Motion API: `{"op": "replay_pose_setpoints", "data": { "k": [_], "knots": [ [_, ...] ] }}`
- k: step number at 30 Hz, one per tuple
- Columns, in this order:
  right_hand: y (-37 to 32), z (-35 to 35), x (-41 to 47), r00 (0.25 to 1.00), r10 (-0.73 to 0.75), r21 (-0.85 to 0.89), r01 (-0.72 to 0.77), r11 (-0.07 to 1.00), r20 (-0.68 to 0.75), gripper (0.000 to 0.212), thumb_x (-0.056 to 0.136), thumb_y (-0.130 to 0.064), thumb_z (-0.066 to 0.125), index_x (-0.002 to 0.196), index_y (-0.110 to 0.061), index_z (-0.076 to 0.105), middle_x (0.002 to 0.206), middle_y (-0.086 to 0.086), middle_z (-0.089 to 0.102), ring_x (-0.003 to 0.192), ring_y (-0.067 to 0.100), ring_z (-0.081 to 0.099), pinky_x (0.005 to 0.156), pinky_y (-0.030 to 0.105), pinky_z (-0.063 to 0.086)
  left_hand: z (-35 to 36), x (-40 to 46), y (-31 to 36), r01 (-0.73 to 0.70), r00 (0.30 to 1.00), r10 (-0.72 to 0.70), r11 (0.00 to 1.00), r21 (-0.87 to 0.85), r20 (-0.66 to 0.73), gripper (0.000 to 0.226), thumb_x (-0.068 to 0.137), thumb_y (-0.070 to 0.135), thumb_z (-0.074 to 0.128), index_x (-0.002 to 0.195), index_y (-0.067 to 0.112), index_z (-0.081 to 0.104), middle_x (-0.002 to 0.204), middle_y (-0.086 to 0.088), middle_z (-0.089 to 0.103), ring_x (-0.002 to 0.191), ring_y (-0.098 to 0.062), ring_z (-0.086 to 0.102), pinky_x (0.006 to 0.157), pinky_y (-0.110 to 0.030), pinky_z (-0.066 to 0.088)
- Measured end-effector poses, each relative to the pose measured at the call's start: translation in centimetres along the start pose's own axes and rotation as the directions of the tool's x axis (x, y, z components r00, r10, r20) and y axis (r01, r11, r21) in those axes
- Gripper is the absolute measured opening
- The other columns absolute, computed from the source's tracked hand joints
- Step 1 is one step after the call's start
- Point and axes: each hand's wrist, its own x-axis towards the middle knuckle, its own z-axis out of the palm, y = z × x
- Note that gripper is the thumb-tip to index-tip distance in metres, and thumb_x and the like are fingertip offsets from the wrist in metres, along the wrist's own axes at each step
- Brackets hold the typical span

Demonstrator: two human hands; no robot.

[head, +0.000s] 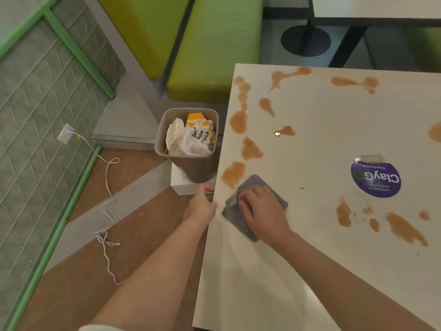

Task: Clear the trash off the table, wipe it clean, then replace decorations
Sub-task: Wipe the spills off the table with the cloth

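Observation:
A cream table (322, 144) carries several brown liquid spills (238, 121) along its left side and at the right. My right hand (262, 209) presses flat on a grey cloth (241, 225) near the table's left edge, just below one spill. My left hand (202, 204) grips the table's left edge with its fingers curled over it. The tabletop nearer to me looks wet and streaked. Beside the table on the floor stands a tan trash bin (191, 163) filled with crumpled paper wrappers (193, 134).
A round purple sticker (375, 179) with a piece of tape lies on the table at right. Green bench seats (214, 44) stand beyond the bin. Another table with a black pedestal base (305, 41) is at the back. A white cable (107, 201) trails across the floor at left.

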Motion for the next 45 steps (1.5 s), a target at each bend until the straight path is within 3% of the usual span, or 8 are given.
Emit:
{"op": "replay_pose_setpoints", "data": {
  "k": [4, 10, 16, 22, 27, 34, 40, 45],
  "knots": [
    [4.4, 0.1, -0.8, 0.924, -0.303, -0.118, 0.336, 0.934, 0.232, 0.042, 0.097, -0.057, 0.039, 0.132, -0.037, 0.051, 0.145, -0.005, 0.043, 0.136, 0.021, 0.034, 0.115, 0.039, 0.028, -0.1, 0.2, 0.0, -0.005, 1.000, 0.005, 1.000, -0.001, 0.013, 0.027, 0.090, 0.016, 0.056, 0.107, 0.035, 0.048, 0.085, -0.001, 0.063, 0.080, -0.023, 0.065, 0.080, -0.046, 0.055],
    [6.6, -0.4, 1.1, 0.991, -0.073, -0.302, 0.036, 0.953, -0.113, 0.050, 0.094, -0.056, 0.042, 0.127, -0.025, 0.064, 0.102, 0.006, 0.054, 0.095, 0.029, 0.048, 0.078, 0.038, 0.042, -0.3, 0.2, -0.1, -0.005, 1.000, 0.005, 1.000, -0.012, 0.023, 0.026, 0.087, 0.018, 0.057, 0.105, 0.035, 0.048, 0.084, 0.000, 0.065, 0.080, -0.021, 0.066, 0.079, -0.045, 0.056],
    [2.3, 3.0, -1.2, 0.934, -0.356, -0.343, 0.332, 0.879, -0.009, 0.046, 0.098, -0.049, 0.044, 0.134, -0.023, 0.059, 0.099, 0.002, 0.060, 0.086, 0.025, 0.053, 0.072, 0.038, 0.042, -0.2, 0.6, -0.4, -0.017, 1.000, 0.018, 0.999, -0.037, 0.023, 0.023, 0.088, 0.025, 0.062, 0.103, 0.037, 0.049, 0.088, 0.002, 0.064, 0.081, -0.020, 0.065, 0.080, -0.045, 0.056],
    [3.1, 3.1, 1.9, 0.976, -0.119, -0.371, 0.043, 0.928, -0.185, 0.042, 0.097, -0.041, 0.041, 0.128, -0.025, 0.064, 0.101, 0.006, 0.064, 0.081, 0.030, 0.057, 0.068, 0.038, 0.043, 0.0, 0.6, -0.4, -0.007, 1.000, 0.007, 1.000, -0.016, -0.004, 0.027, 0.088, 0.017, 0.058, 0.104, 0.036, 0.049, 0.089, 0.001, 0.064, 0.083, -0.020, 0.064, 0.081, -0.043, 0.055],
    [0.9, 4.6, 2.0, 0.966, -0.255, -0.360, 0.224, 0.906, -0.041, 0.042, 0.100, -0.044, 0.038, 0.135, -0.031, 0.057, 0.102, 0.002, 0.061, 0.085, 0.027, 0.055, 0.070, 0.039, 0.042, 0.0, 0.6, -0.5, -0.043, 0.999, 0.043, 0.999, -0.018, -0.002, 0.028, 0.089, 0.022, 0.059, 0.113, 0.033, 0.050, 0.091, 0.005, 0.061, 0.089, -0.019, 0.062, 0.083, -0.040, 0.053],
    [2.4, 3.2, 4.6, 0.970, 0.068, -0.317, -0.141, 0.938, -0.232, 0.043, 0.096, -0.040, 0.038, 0.129, -0.029, 0.063, 0.101, 0.006, 0.064, 0.083, 0.030, 0.059, 0.070, 0.039, 0.046, -0.1, 0.5, -0.4, -0.014, 1.000, 0.014, 0.999, -0.039, -0.021, 0.029, 0.085, 0.014, 0.060, 0.103, 0.035, 0.052, 0.088, 0.003, 0.062, 0.084, -0.018, 0.062, 0.081, -0.045, 0.055],
    [0.5, 4.6, 3.4, 0.991, -0.099, -0.312, 0.065, 0.948, -0.092, 0.044, 0.095, -0.042, 0.037, 0.131, -0.031, 0.061, 0.102, 0.005, 0.064, 0.083, 0.030, 0.059, 0.069, 0.038, 0.045, -0.2, 0.6, -0.4, -0.011, 1.000, 0.010, 0.999, -0.042, -0.017, 0.028, 0.085, 0.013, 0.062, 0.106, 0.031, 0.055, 0.084, 0.006, 0.058, 0.086, -0.020, 0.062, 0.083, -0.042, 0.055],
    [4.3, 1.8, 5.9, 0.979, 0.137, -0.287, -0.175, 0.942, -0.148, 0.048, 0.096, -0.045, 0.030, 0.134, -0.032, 0.057, 0.101, 0.010, 0.060, 0.085, 0.033, 0.056, 0.073, 0.041, 0.045, -0.2, 0.5, -0.4, 0.009, 1.000, -0.011, 0.998, -0.062, -0.027, 0.024, 0.084, 0.016, 0.063, 0.101, 0.031, 0.056, 0.087, 0.006, 0.059, 0.086, -0.017, 0.062, 0.082, -0.044, 0.056]
  ]
}}
